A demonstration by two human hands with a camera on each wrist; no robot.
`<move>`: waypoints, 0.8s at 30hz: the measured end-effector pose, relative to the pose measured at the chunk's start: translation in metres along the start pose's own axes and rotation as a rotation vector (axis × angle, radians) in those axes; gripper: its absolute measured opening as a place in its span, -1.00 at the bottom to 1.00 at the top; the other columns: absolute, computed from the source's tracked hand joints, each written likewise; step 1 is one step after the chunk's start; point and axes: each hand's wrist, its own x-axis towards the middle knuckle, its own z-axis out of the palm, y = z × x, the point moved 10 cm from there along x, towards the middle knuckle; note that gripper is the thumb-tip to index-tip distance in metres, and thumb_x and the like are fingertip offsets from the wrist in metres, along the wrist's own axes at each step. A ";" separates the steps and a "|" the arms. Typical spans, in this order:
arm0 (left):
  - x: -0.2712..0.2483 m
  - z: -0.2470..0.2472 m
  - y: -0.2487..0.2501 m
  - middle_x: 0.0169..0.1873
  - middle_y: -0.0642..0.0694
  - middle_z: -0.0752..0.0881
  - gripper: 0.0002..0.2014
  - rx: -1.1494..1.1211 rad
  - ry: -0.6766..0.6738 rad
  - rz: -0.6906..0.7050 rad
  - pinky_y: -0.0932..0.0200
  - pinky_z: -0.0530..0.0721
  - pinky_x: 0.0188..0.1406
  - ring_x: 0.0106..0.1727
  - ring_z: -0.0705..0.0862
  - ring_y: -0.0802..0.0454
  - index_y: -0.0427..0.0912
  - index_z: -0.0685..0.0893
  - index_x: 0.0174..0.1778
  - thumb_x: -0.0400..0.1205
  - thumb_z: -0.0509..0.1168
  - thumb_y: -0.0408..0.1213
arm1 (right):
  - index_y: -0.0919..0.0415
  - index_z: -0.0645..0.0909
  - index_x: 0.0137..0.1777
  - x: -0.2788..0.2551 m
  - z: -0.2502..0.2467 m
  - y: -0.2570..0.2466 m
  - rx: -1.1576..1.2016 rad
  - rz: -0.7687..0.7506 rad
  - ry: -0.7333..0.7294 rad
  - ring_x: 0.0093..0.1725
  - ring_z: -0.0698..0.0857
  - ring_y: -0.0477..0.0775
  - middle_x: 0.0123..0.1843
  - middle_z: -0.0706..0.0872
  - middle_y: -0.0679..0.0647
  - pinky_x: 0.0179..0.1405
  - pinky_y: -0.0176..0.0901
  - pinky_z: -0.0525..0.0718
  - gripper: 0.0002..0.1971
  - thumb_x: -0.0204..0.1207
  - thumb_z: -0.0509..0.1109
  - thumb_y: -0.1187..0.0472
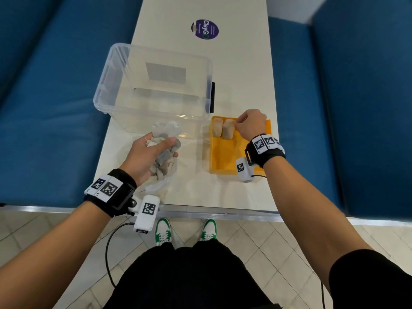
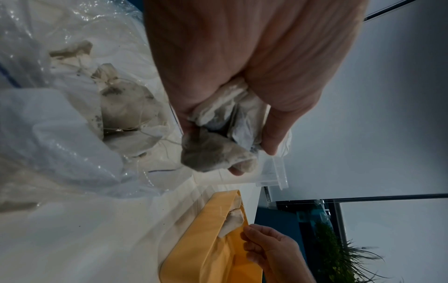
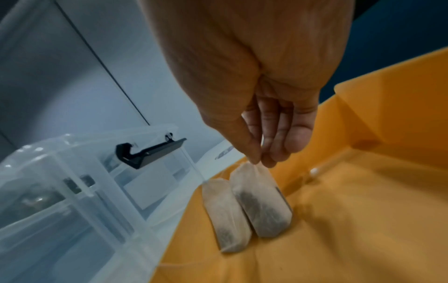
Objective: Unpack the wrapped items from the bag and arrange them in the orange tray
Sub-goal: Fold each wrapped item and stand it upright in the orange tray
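Left hand [image 1: 149,154] clutches a bunch of wrapped items [image 2: 218,151] over the clear plastic bag [image 1: 162,181], more wrapped pieces inside. Clear storage bin [image 1: 153,85] behind. Purple sticker [image 1: 205,29] on table [image 1: 240,63] reads "ClayGo". Orange tray [image 1: 223,159]: two wrapped items side by side, touching, at far left corner. Right hand [image 1: 250,124] pinches the top edge of the right item [image 3: 263,203]; left item [image 3: 225,216] lies free.

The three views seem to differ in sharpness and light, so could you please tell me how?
Head view: bright and sharp, wide-angle bend at the table edges. Left wrist view: dim, left hand soft, glare on the plastic bag. Right wrist view: right hand and clear bin blurred, orange tray softly shadowed.
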 end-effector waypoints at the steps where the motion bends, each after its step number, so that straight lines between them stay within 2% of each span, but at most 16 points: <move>1: 0.000 0.001 0.000 0.05 -0.31 0.81 -0.77 0.007 -0.005 0.004 0.13 0.61 -0.58 0.00 0.78 -0.22 -0.14 0.72 0.12 0.61 0.56 -0.21 | 0.05 0.69 -0.20 -0.002 -0.005 -0.003 -0.004 -0.004 0.014 0.21 0.69 0.16 0.05 0.79 0.12 0.00 -0.15 0.66 -0.85 0.57 0.46 0.28; 4: 0.001 0.002 0.001 0.01 -0.25 0.81 -0.71 0.035 -0.009 0.017 0.14 0.59 -0.57 -0.04 0.77 -0.19 -0.15 0.70 0.14 0.60 0.57 -0.16 | 0.07 0.68 -0.16 -0.015 -0.030 -0.026 0.041 -0.088 0.112 0.05 0.71 0.11 -0.05 0.78 0.10 -0.14 -0.26 0.57 -0.91 0.54 0.44 0.27; 6: 0.002 0.005 0.002 -0.06 -0.20 0.82 -0.63 0.049 -0.015 0.023 0.14 0.59 -0.53 -0.07 0.77 -0.18 -0.17 0.69 0.18 0.56 0.60 -0.12 | 0.06 0.68 -0.15 -0.033 -0.046 -0.056 0.097 -0.208 0.148 -0.08 0.71 0.01 -0.17 0.76 0.00 -0.23 -0.44 0.49 -0.94 0.53 0.46 0.23; 8: 0.002 0.011 0.003 -0.08 -0.19 0.83 -0.59 0.058 -0.035 0.030 0.05 0.60 -0.37 -0.09 0.77 -0.18 -0.14 0.74 0.16 0.50 0.66 -0.06 | 0.07 0.69 -0.15 -0.055 -0.055 -0.089 0.186 -0.337 0.121 -0.20 0.70 -0.12 -0.23 0.75 -0.07 -0.29 -0.57 0.46 -0.95 0.53 0.49 0.21; 11: 0.001 0.020 0.006 -0.07 -0.24 0.82 -0.65 0.047 -0.060 0.028 -0.04 0.57 -0.26 -0.12 0.75 -0.21 -0.07 0.81 0.09 0.45 0.67 -0.07 | 0.13 0.73 -0.12 -0.087 -0.055 -0.134 0.324 -0.500 0.021 -0.29 0.65 -0.23 -0.25 0.77 -0.09 -0.24 -0.51 0.52 -0.96 0.52 0.54 0.19; 16: -0.003 0.036 0.010 0.00 -0.28 0.83 -0.77 0.025 -0.105 0.021 0.13 0.50 -0.48 -0.26 0.75 -0.13 -0.16 0.77 0.17 0.62 0.51 -0.23 | 0.10 0.80 0.00 -0.107 -0.020 -0.161 0.280 -0.556 -0.239 -0.26 0.64 -0.32 -0.18 0.79 -0.14 -0.16 -0.43 0.59 -0.81 0.53 0.60 0.01; 18: -0.003 0.037 0.010 0.04 -0.32 0.82 -0.69 0.024 -0.113 0.021 0.15 0.51 -0.48 -0.27 0.75 -0.12 -0.22 0.74 0.25 0.62 0.51 -0.22 | 0.12 0.81 -0.04 -0.108 -0.013 -0.163 0.245 -0.559 -0.274 -0.24 0.66 -0.26 -0.20 0.77 -0.16 -0.16 -0.42 0.60 -0.83 0.52 0.62 0.03; 20: -0.003 0.035 0.010 0.06 -0.33 0.80 -0.63 0.019 -0.102 0.020 0.17 0.52 -0.50 -0.27 0.75 -0.13 -0.24 0.72 0.27 0.60 0.52 -0.15 | 0.12 0.80 -0.06 -0.108 -0.011 -0.162 0.245 -0.532 -0.285 -0.24 0.70 -0.20 -0.24 0.75 -0.17 -0.14 -0.32 0.65 -0.89 0.55 0.60 0.10; 24: -0.002 0.029 0.008 -0.02 -0.31 0.77 -0.75 -0.013 -0.075 0.003 0.16 0.52 -0.52 -0.25 0.76 -0.15 -0.16 0.76 0.14 0.68 0.47 -0.07 | 0.11 0.79 0.01 -0.101 -0.020 -0.154 0.301 -0.478 -0.224 -0.27 0.74 -0.08 -0.26 0.76 -0.04 -0.12 -0.17 0.74 -0.88 0.53 0.61 0.15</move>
